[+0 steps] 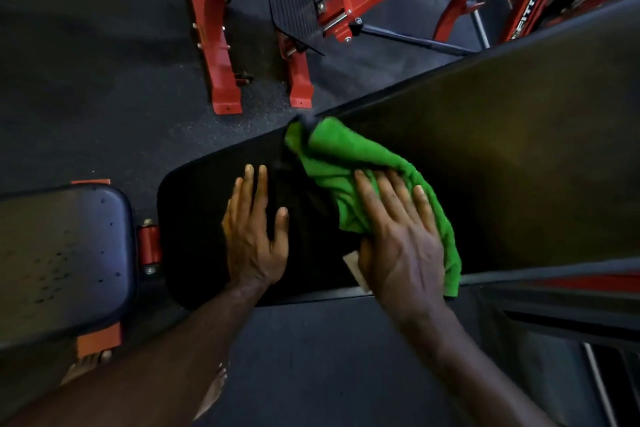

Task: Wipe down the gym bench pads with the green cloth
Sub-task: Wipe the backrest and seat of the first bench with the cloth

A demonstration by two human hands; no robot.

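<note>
Cloth (349, 163), green, bunched, lies across the gap where the seat pad (194, 204) meets the long back pad (519, 156); its far corner reaches the pads' far edge, its near end hangs at the near edge. Right hand (401, 243) flat on the cloth, fingers straight and spread, pressing it down, not clutching. A pale tag or corner shows just beside the thumb. Left hand (252, 236) flat on the bare seat pad, fingers straight, holding nothing, close to the cloth but apart from it. Both pads black. Second bench pad (62, 253) at left, bluish, speckled with dark spots, separate from the seat pad. Red frame (211, 31) of other machines on the dark floor (86, 80) beyond.
</note>
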